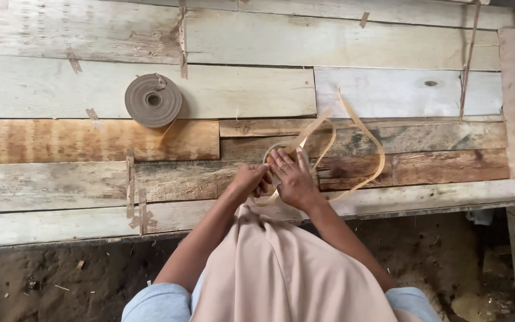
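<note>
Both my hands meet over a small coil of thin tan strip (273, 149) on the plank table. My left hand (250, 179) grips the strip at the coil's near left side. My right hand (292, 176) lies over the coil, fingers pressed on the strip. A long loose tail of the same strip (375, 143) loops out to the right across the boards and curls back toward my hands. The lower part of the coil is hidden under my fingers.
A larger tightly wound roll of grey-brown strip (153, 100) lies flat at the back left. The work surface is rough weathered planks (90, 140) with scraps of strip (130, 182) on them. Bare earth floor (61, 280) lies below the front edge.
</note>
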